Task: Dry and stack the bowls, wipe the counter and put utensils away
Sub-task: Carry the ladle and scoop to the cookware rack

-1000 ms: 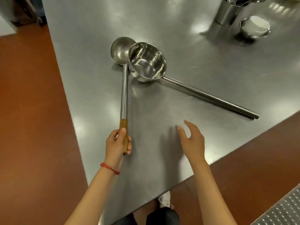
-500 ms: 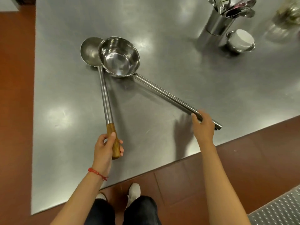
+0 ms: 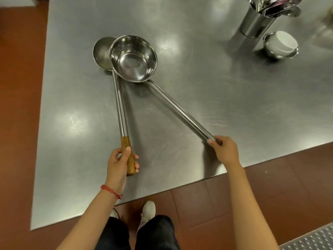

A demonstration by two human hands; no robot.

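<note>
Steel counter [image 3: 234, 105], red-brown floor [image 3: 18, 105]; hands gripping ladle [image 3: 122, 112], dipper [image 3: 133, 58].

The person is wearing a thin red bracelet [image 3: 111, 191] on the left wrist. Both forearms are showing bare, no sleeves. Dark trousers [image 3: 137, 233] and white shoes [image 3: 148, 210] are showing below.
</note>
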